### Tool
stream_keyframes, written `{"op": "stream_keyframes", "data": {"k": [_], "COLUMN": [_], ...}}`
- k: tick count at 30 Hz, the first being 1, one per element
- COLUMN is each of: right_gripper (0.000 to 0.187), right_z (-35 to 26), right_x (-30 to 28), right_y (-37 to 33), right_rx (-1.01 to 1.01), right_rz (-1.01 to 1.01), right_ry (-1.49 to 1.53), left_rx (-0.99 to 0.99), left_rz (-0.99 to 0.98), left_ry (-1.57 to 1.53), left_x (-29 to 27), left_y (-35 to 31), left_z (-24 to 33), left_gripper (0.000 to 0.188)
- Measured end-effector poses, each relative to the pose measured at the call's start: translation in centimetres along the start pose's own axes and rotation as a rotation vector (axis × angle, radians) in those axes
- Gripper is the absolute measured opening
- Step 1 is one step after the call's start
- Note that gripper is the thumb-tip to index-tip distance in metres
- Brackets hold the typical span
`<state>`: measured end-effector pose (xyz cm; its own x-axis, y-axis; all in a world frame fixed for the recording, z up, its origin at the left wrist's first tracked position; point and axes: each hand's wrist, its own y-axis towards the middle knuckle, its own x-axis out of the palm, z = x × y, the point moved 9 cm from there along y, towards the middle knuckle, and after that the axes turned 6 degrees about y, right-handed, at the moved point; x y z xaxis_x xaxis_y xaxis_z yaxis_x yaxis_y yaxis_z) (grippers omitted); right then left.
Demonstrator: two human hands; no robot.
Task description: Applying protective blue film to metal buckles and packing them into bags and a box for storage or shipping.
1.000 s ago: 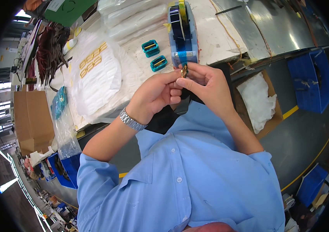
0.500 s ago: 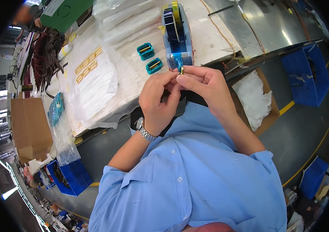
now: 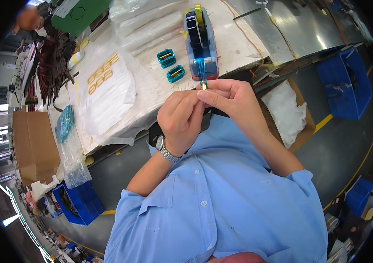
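Note:
Close to the table's front edge, my left hand (image 3: pixel 178 117) and my right hand (image 3: pixel 234 101) meet with fingertips pinched around a small gold metal buckle (image 3: pixel 203 84), mostly hidden by the fingers. A strip of clear blue tape (image 3: pixel 200 69) runs taut from the blue-grey tape dispenser (image 3: pixel 213 49) down to it. Left of the dispenser stand two small stacks of gold buckles wrapped in blue film, a farther stack (image 3: pixel 166 58) and a nearer one (image 3: pixel 175 73). Bare gold buckles (image 3: pixel 103 70) lie in two rows on a white sheet (image 3: pixel 114 98).
Clear plastic bags (image 3: pixel 138 19) lie at the back of the table beside a green box (image 3: pixel 79 16). At left are a cardboard box (image 3: pixel 35 147) and a bag with blue contents (image 3: pixel 65 125). A carton with white wrapping (image 3: pixel 286 116) and a blue bin (image 3: pixel 346 83) stand at right.
Both hands have drawn slightly toward me, away from the dispenser, with the buckle. A longer stretch of blue tape now shows between the dispenser and my fingers.

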<state>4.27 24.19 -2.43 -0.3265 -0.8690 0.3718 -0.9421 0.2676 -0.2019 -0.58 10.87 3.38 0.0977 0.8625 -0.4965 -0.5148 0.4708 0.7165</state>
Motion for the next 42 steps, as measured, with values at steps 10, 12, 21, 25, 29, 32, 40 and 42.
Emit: {"op": "stream_keyframes", "data": {"k": [10,12,21,25,29,32,40,42], "right_gripper": [0.035,0.035,0.041,0.038,0.041,0.043,0.042,0.042], "right_z": [3.6,4.1,4.5,2.3,2.0,1.6,1.1,0.8], "right_x": [-1.4,-1.8,-2.6,-2.3,-1.8,-1.3,-1.0,-0.6], "right_y": [0.7,1.4,2.9,2.9,2.9,2.9,2.4,2.6], "right_rx": [0.078,0.089,0.130,-0.153,-0.148,-0.127,-0.206,-0.254], "right_rz": [0.025,0.023,-0.039,-0.081,-0.115,-0.111,-0.036,-0.026], "right_ry": [0.075,0.079,0.165,-0.014,0.082,0.082,-0.004,0.049], "left_rx": [-0.194,-0.323,-0.785,-0.922,-1.015,-1.087,-1.231,-1.266], "left_rz": [-0.146,-0.234,-0.382,-0.443,-0.567,-0.577,-0.766,-0.810], "left_ry": [-0.039,-0.048,-0.527,-0.646,-0.694,-0.758,-0.825,-0.807], "left_x": [2.0,2.8,5.1,5.3,5.9,5.9,5.6,5.4], "left_y": [-1.6,-1.7,-0.9,-0.2,0.2,0.2,0.7,1.3], "left_z": [-1.8,-3.2,-7.1,-7.6,-8.5,-9.1,-8.9,-9.1], "left_gripper": [0.006,0.002,0.019,0.020,0.022,0.022,0.023,0.023]}}
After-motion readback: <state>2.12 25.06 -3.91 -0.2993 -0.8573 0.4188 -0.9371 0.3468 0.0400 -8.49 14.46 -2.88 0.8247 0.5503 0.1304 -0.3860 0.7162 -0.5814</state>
